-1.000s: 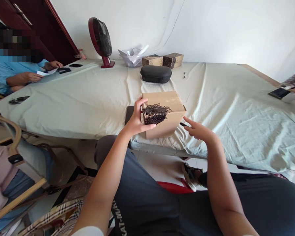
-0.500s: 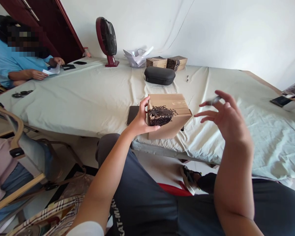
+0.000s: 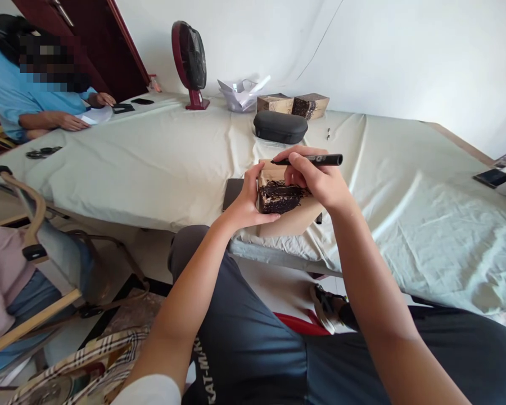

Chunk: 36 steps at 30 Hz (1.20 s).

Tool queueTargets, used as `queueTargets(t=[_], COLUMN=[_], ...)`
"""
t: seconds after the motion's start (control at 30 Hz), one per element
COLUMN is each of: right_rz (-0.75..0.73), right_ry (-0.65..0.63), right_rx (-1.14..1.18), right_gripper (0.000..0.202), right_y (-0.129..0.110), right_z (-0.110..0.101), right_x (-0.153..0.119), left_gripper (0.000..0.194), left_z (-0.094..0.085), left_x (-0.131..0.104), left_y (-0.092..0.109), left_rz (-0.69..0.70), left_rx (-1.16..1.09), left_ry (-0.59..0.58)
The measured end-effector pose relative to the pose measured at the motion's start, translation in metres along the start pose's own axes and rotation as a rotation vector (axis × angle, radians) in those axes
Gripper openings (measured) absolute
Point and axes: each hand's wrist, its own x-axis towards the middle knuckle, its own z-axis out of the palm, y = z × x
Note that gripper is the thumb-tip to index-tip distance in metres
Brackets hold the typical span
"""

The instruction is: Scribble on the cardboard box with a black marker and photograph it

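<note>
I watch from afar: left hand point(image 3: 245, 206) clasping the scribbled cardboard box point(image 3: 293, 223), right hand point(image 3: 314, 175) pinching a black marker point(image 3: 329, 160) above it.

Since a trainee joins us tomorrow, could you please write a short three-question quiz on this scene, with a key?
1. Open question: What does the right grip hold?
2. True or false: The left grip holds the cardboard box at the end that bears black scribbles.
3. Fill the blank: On the cloth-covered table, a dark red ____ stands to the left, as pictured, of the white container with papers in it.

Key
1. A black marker.
2. True.
3. Fan.
</note>
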Motion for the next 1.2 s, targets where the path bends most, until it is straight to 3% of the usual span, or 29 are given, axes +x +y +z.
queueTargets(t=[0.13, 0.37, 0.63, 1.2], right_rz=[0.023, 0.065, 0.050, 0.058], right_ry=[-0.065, -0.107, -0.003, -0.061], right_rx=[-0.052, -0.007, -0.046, -0.023], right_gripper=[0.017, 0.013, 0.006, 0.011], right_y=[-0.0080, -0.0061, -0.0038, -0.0065], right_z=[-0.0046, -0.0023, -0.0012, -0.0026], right_x=[-0.0049, -0.0021, -0.0046, -0.0036], left_gripper=[0.135, 0.139, 0.139, 0.139], left_z=[0.0002, 0.0025, 0.0014, 0.0003], left_x=[0.0007, -0.0012, -0.0016, -0.0006], left_y=[0.0007, -0.0051, -0.0032, 0.0009], left_rz=[0.007, -0.024, -0.029, -0.032], left_rx=[-0.006, 0.009, 0.022, 0.015], left_ry=[0.006, 0.021, 0.019, -0.011])
